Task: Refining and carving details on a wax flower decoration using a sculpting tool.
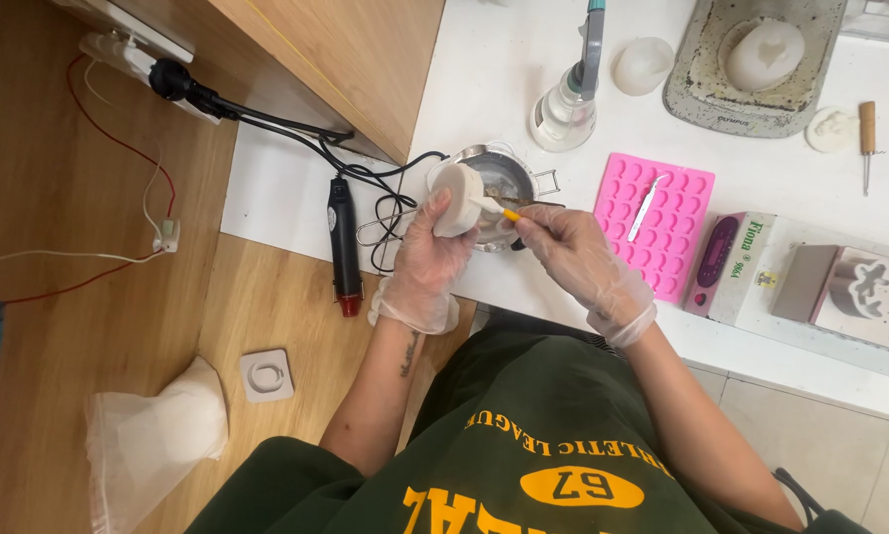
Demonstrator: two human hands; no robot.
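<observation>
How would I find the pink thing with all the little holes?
Look at the white table, just right of the gloved right hand. The pink mould tray lies flat there, with a small white strip resting on it. It is the only bright pink slab, dotted with rows of small hollows.

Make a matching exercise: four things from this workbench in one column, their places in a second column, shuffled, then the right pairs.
Things:
1. white round mould
2. pink silicone tray
3. black heat tool
4. small brush

Places:
A. lying at the table's left edge, cable attached
B. held in the gloved left hand
C. flat on the white table, right of the metal pot
D. pinched in the gloved right hand

Pairs: 1-B, 2-C, 3-A, 4-D
</observation>
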